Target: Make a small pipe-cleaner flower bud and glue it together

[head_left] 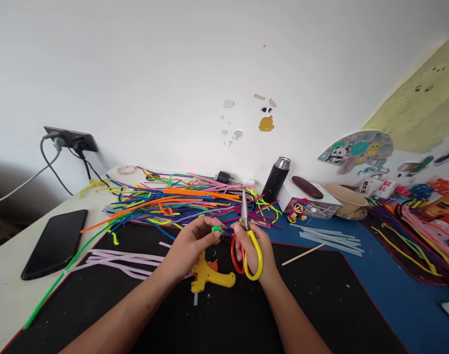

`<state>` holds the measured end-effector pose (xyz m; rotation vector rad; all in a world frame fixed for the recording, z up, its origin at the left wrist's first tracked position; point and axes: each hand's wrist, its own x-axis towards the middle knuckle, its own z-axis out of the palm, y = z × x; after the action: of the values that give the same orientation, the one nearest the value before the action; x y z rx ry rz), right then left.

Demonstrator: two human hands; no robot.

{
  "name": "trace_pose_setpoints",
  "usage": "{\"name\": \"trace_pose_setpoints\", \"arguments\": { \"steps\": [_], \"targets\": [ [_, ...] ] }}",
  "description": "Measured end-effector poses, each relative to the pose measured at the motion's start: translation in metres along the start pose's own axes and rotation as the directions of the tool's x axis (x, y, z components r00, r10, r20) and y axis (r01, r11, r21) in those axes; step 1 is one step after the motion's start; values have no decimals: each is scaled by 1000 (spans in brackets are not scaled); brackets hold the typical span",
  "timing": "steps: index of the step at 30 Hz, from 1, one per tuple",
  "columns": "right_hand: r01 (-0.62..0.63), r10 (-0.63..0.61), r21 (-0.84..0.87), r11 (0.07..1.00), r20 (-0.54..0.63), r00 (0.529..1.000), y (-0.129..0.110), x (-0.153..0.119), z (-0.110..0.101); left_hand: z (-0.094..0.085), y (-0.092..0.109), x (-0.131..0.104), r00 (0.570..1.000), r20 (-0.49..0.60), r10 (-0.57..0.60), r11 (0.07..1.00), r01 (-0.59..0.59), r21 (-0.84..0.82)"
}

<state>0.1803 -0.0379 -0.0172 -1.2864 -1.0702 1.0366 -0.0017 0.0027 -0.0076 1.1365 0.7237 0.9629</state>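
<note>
Between the thumb and fingers of my left hand (189, 243) is a small green fuzzy piece (216, 229), which looks like curled pipe cleaner. My right hand (259, 250) is closed around a pair of scissors (254, 258) with one red and one yellow handle loop; the blades point up and away from me. The scissors stand just right of the green piece, apart from it. Beneath my hands a yellow glue gun (213, 279) lies on the black mat (224, 324), a clear glue stick poking from its back end. My left hand hides part of it.
Many coloured pipe cleaners (165, 201) are heaped along the wall. Lilac strips (125, 260) and a phone (55, 243) lie left. At right are a black flask (276, 179), a white box (309, 196), glue sticks (331, 238), a wooden stick (302, 254) and a bowl (346, 196).
</note>
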Motion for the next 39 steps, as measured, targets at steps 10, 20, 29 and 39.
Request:
{"name": "trace_pose_setpoints", "arguments": {
  "steps": [10,20,29,39],
  "targets": [
    [-46,53,178,983,-32,998,-12,11,-12,1,4,-3,993,113,-40,997,47,-67],
    [-63,69,-79,995,81,994,-49,1,-13,-5,9,-2,997,43,-64,991,68,-116],
    [-129,237,-585,800,111,965,-68,-13,-63,-7,14,-3,999,21,-44,984,47,-174],
    [-73,376,-980,183,1,927,-71,-28,-78,-9,18,-3,1000,0,-27,983,27,-184]
  ]
}}
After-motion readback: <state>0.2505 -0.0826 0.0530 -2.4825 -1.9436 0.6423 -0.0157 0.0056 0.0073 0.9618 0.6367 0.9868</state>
